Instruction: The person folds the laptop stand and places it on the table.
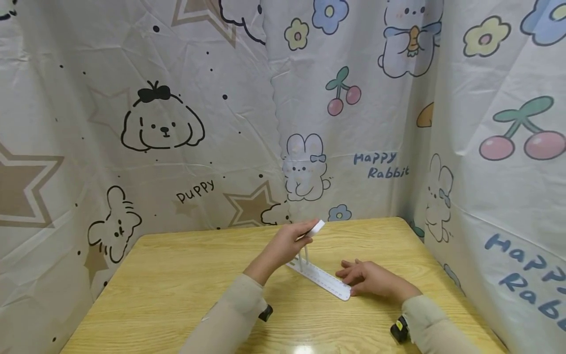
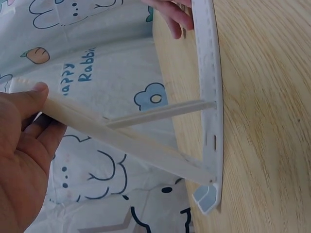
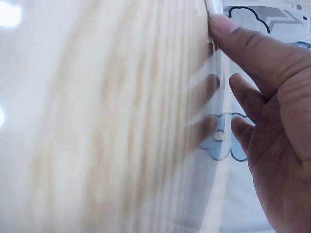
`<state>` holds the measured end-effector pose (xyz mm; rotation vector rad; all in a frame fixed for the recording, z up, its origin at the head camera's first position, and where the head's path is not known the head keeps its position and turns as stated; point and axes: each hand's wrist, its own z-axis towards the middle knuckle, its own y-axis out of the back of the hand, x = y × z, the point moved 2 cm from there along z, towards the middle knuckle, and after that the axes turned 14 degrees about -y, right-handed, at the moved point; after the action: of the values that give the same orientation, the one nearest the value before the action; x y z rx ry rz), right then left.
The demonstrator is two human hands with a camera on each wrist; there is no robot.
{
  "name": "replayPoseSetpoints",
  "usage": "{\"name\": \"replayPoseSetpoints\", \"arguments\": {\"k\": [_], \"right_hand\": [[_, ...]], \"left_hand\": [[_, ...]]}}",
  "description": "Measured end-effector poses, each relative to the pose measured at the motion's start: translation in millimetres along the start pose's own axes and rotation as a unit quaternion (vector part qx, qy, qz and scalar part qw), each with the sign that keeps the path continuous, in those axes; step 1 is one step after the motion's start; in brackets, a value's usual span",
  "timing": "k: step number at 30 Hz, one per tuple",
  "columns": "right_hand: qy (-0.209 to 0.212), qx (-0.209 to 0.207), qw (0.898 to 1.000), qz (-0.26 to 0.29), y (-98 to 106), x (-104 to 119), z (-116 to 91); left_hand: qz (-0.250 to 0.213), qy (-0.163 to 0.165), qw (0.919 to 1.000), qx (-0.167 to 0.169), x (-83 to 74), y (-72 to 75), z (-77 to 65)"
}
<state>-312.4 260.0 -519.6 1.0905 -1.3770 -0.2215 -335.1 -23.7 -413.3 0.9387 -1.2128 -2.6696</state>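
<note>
A white folding stand [image 1: 327, 281] lies with its long flat base on the table. Its hinged upper bar [image 2: 131, 141] is raised at a slant, and a thin strut [image 2: 163, 114] runs between bar and base. My left hand [image 1: 283, 243] pinches the free end of that bar between thumb and fingers. Beside the base's near right end is my right hand [image 1: 371, 279], fingers loosely bent. In the right wrist view its thumb [image 3: 243, 39] touches the white base edge, while the index finger is mostly hidden. A small grey pad [image 2: 206, 196] shows near the hinge.
The stand rests on a wood-grain table [image 1: 190, 285]. Behind and to the right hangs a printed curtain [image 1: 247, 123] with cartoon animals, meeting the table's back edge. A black wrist device [image 1: 399, 329] sits under the right sleeve.
</note>
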Motion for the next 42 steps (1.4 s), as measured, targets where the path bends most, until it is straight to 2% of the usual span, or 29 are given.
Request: {"name": "replayPoseSetpoints", "arguments": {"k": [7,11,16,26,36,42], "right_hand": [[-0.009,-0.004,1.0,-0.005,9,-4,-1],[-0.011,-0.007,1.0,-0.016,12,-10,5],[-0.006,0.009,1.0,-0.022,10,-14,12],[0.038,0.061,0.997,-0.029,0,-2,18],[0.029,0.072,0.997,-0.011,-12,14,17],[0.056,0.07,0.996,-0.013,-23,25,18]], "left_hand": [[-0.005,0.0,0.9999,-0.009,-2.6,3.0,-1.7],[-0.003,0.001,0.9998,-0.022,-4.3,0.8,-3.9],[-0.008,0.005,0.9994,-0.034,-5.8,-4.1,-4.8],[-0.001,0.013,0.9987,-0.049,-2.6,-1.9,-6.3],[-0.009,0.021,0.9988,-0.043,-1.8,5.1,-10.8],[-0.037,0.034,0.9976,-0.047,1.0,7.4,-15.0]]}}
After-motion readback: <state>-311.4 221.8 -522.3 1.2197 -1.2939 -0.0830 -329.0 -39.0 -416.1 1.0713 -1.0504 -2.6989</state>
